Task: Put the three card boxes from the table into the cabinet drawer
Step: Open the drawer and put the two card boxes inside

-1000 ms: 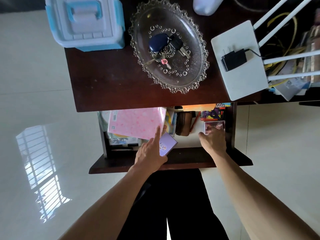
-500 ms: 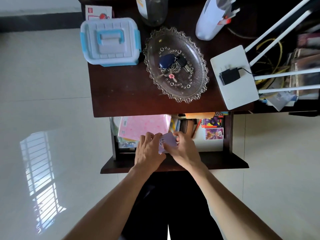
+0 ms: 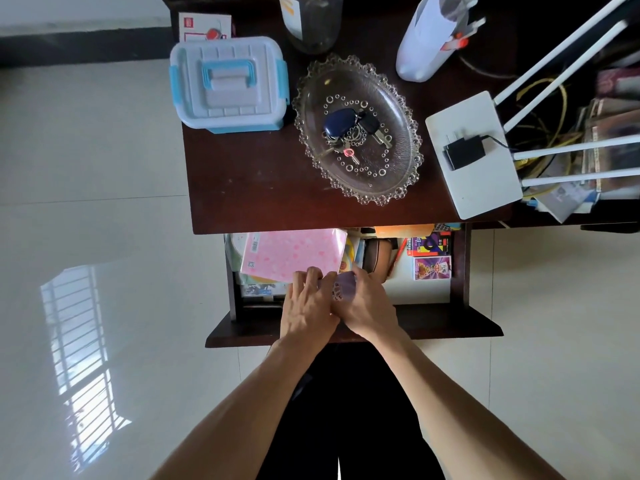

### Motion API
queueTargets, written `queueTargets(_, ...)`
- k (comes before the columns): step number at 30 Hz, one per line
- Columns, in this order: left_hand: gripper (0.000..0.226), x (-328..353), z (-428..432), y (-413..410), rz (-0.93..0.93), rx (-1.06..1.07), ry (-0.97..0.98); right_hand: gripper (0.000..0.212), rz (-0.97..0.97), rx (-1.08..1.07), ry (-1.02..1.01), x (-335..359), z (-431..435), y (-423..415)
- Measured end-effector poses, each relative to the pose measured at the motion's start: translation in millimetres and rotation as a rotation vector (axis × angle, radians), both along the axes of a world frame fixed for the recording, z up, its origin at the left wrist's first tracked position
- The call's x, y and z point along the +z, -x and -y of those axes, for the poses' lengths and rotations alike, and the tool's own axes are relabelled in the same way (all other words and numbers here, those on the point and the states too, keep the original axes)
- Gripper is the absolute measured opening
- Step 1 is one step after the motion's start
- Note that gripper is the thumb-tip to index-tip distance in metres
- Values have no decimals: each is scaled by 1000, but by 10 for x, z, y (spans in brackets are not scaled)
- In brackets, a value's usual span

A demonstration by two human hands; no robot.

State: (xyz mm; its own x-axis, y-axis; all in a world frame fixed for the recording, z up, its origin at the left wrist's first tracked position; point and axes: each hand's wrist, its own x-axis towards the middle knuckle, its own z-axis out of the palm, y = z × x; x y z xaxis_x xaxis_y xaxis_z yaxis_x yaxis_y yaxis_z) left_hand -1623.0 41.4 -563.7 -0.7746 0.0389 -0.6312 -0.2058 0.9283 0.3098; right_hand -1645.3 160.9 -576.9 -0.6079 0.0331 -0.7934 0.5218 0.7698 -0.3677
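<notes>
The cabinet drawer [image 3: 353, 329] stands pulled open below the dark table top. Two card boxes lie at its right side: a purple and red one [image 3: 431, 245] at the back and a purple one with a picture [image 3: 432, 268] in front of it. A third, pale purple card box [image 3: 344, 287] is held over the drawer's middle between both hands. My left hand [image 3: 306, 306] grips its left side and my right hand [image 3: 367, 304] its right side. Most of that box is hidden by my fingers.
A pink patterned packet [image 3: 294, 254] fills the drawer's left half, with a brown case [image 3: 377, 258] beside it. On the table stand a blue-handled plastic box [image 3: 230, 84], a glass dish [image 3: 311, 133] with keys, a white router [image 3: 472, 157] and a white bottle [image 3: 426, 39].
My right hand left the picture card box at the drawer's right and came to the middle, joining my left hand on the pale purple box. The camera view has pulled back.
</notes>
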Motion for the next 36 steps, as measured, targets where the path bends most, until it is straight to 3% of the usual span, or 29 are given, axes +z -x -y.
queueTargets(8, 82, -73, 0, -5, 90, 94, -150, 80, 70, -119, 6, -77, -131, 42)
queueTargets(11, 74, -148, 76, -52, 234, 169, -205, 89, 101, -166, 16, -127, -317, 60)
queueTargets(14, 72, -234, 179, -173, 381, 106, -217, 85, 119, -168, -52, -195, -524, 38)
queueTargets(18, 77, -345, 283, -381, 492, 36, -228, 99, 85, -274, -252, -304, -774, -45)
queueTargets(25, 58, -499, 343, -616, 431, 88, -190, 51, 85, -121, -394, -535, -1105, -203)
queueTargets(36, 48, -584, 412, -538, 625, 294, -261, 62, 180, 6, -595, -817, -1310, -156)
